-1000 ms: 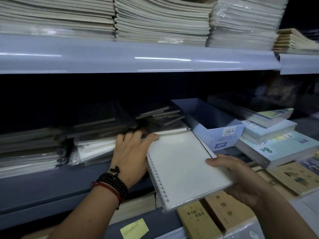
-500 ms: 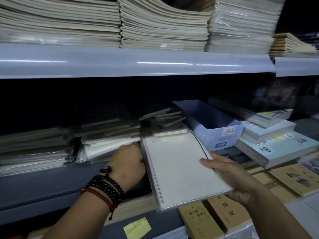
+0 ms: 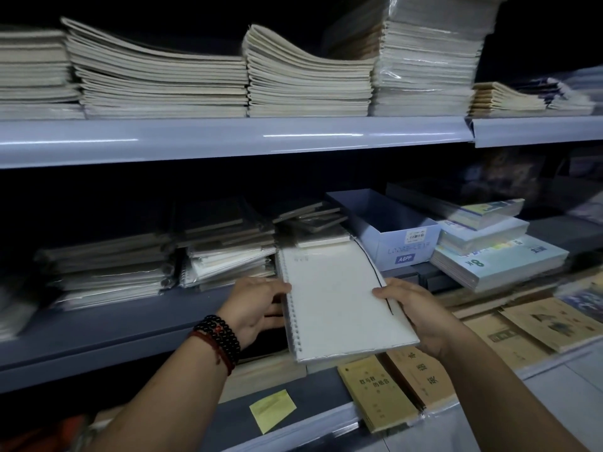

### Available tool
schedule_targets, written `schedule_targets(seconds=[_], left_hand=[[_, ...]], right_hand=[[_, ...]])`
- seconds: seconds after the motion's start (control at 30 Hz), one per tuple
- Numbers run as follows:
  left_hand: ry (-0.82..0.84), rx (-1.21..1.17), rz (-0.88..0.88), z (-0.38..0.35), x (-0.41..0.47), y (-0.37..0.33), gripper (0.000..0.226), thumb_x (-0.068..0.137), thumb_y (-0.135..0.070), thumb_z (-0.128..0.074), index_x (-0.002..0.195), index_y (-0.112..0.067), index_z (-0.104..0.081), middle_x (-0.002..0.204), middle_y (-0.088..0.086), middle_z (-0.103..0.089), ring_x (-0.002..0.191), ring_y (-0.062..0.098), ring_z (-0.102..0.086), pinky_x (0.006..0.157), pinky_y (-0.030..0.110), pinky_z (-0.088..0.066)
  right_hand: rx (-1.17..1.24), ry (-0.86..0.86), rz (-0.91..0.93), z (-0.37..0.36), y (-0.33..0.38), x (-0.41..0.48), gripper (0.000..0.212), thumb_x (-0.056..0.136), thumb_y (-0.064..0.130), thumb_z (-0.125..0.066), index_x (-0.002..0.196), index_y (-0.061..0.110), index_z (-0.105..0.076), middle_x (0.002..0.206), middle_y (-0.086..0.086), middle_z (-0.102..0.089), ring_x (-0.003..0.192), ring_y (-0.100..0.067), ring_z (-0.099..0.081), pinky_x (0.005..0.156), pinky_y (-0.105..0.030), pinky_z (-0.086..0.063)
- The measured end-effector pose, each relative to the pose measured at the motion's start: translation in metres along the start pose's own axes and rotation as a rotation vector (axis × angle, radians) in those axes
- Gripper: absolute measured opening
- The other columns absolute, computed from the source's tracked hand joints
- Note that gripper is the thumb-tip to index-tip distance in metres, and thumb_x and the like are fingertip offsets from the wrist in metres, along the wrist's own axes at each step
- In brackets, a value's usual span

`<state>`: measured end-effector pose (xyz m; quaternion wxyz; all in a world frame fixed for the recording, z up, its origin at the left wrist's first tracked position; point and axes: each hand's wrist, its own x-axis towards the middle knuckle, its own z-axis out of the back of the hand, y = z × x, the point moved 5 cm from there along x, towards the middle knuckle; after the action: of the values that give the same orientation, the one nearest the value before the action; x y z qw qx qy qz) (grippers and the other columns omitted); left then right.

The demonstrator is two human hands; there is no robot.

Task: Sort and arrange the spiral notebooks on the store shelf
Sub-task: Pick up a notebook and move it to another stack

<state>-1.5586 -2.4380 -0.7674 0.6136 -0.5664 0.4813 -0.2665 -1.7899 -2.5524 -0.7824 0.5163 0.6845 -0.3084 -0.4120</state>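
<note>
Centre frame, left grip (image 3: 256, 308) and right grip (image 3: 416, 313) clasp a white plastic-covered spiral notebook (image 3: 339, 301), not yet shelved; slumped wrapped notebook stacks (image 3: 225, 256) centre-left seem unsorted.

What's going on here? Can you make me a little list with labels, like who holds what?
held thing: white spiral notebook, spiral on its left
left hand: holds the spiral edge
right hand: holds the opposite edge
shelf beyond, left: wrapped notebook stacks
shelf beyond, right: open grey box
lower ledge: yellow sticky note
</note>
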Motion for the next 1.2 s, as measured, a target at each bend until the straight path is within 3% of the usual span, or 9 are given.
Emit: schedule_targets(seconds=[0.13,0.27,0.47,0.6,0.67,0.77,0.9,1.03,1.2], left_hand=[[0.048,0.08,0.004,-0.001,-0.017,-0.002,0.028,0.091,-0.001,-0.065,0.116,0.01,-0.065,0.097,0.018,-0.077,0.075,0.024,-0.074,0.064,0.037,-0.06],[0.111,0.164,-0.018,-0.001,-0.031,-0.006,0.018,0.092,-0.002,-0.065,0.107,0.008,-0.068,0.098,0.017,-0.077,0.08,0.023,-0.074,0.067,0.036,-0.061],[0.078,0.134,-0.167,0.007,-0.043,-0.022,0.017,0.093,-0.012,-0.068,0.104,0.0,-0.073,0.096,0.016,-0.077,0.074,0.019,-0.066,0.055,0.025,-0.054],[-0.085,0.119,-0.355,0.016,-0.046,-0.035,0.011,0.095,-0.015,-0.068,0.09,-0.008,-0.075,0.06,-0.011,-0.067,0.049,0.003,-0.053,0.045,0.012,-0.039],[-0.134,0.128,-0.391,0.021,-0.046,-0.037,0.01,0.095,-0.021,-0.068,0.091,-0.014,-0.075,0.053,-0.017,-0.058,0.043,0.0,-0.046,0.042,0.012,-0.035],[-0.139,0.091,-0.403,0.028,-0.048,-0.041,0.012,0.096,-0.024,-0.068,0.103,-0.016,-0.072,0.064,-0.003,-0.064,0.046,0.013,-0.049,0.04,0.022,-0.036],[-0.056,-0.086,-0.391,0.024,-0.052,-0.045,0.011,0.099,-0.011,-0.061,0.108,-0.006,-0.063,0.09,0.02,-0.076,0.065,0.027,-0.069,0.055,0.032,-0.058],[0.006,-0.286,-0.413,0.021,-0.057,-0.051,0.021,0.104,-0.011,-0.042,0.114,-0.001,-0.057,0.091,0.031,-0.072,0.072,0.035,-0.073,0.061,0.038,-0.062],[0.043,-0.364,-0.421,0.018,-0.06,-0.061,0.035,0.098,-0.032,-0.056,0.107,0.001,-0.066,0.085,0.031,-0.071,0.069,0.034,-0.073,0.061,0.039,-0.063]], right_hand=[[-0.065,-0.067,0.03,0.002,0.0,-0.02,0.006,0.082,0.006,-0.059,0.085,0.012,-0.058,0.087,-0.016,-0.067,0.074,-0.029,-0.063,0.061,-0.032,-0.051],[-0.088,-0.116,0.101,0.0,0.004,-0.032,0.013,0.064,0.015,-0.061,0.068,0.018,-0.05,0.079,-0.011,-0.056,0.075,-0.026,-0.054,0.071,-0.035,-0.041],[-0.003,-0.196,0.296,-0.006,0.016,-0.037,0.01,0.086,0.006,-0.056,0.082,-0.001,-0.051,0.08,-0.01,-0.059,0.075,-0.024,-0.055,0.074,-0.035,-0.039],[-0.018,-0.212,0.438,-0.025,0.025,-0.041,0.026,0.095,0.021,-0.063,0.092,-0.003,-0.057,0.086,-0.015,-0.069,0.075,-0.027,-0.062,0.071,-0.038,-0.046],[-0.096,-0.243,0.539,-0.032,0.031,-0.041,0.034,0.094,0.031,-0.066,0.088,-0.001,-0.057,0.089,-0.022,-0.068,0.074,-0.033,-0.061,0.069,-0.041,-0.047],[-0.24,-0.289,0.68,-0.038,0.039,-0.042,0.034,0.094,0.039,-0.066,0.086,0.006,-0.06,0.091,-0.025,-0.059,0.081,-0.043,-0.055,0.068,-0.047,-0.047],[-0.296,-0.317,0.815,-0.041,0.047,-0.046,0.024,0.095,0.033,-0.064,0.074,0.022,-0.058,0.077,-0.016,-0.047,0.068,-0.024,-0.044,0.065,-0.035,-0.038],[-0.316,-0.395,0.913,-0.041,0.048,-0.051,0.03,0.095,0.036,-0.062,0.072,0.019,-0.052,0.075,-0.01,-0.045,0.07,-0.029,-0.046,0.065,-0.043,-0.041],[-0.29,-0.42,0.975,-0.045,0.046,-0.052,0.021,0.1,0.034,-0.057,0.085,0.018,-0.057,0.09,-0.005,-0.052,0.083,-0.023,-0.055,0.075,-0.044,-0.047]])
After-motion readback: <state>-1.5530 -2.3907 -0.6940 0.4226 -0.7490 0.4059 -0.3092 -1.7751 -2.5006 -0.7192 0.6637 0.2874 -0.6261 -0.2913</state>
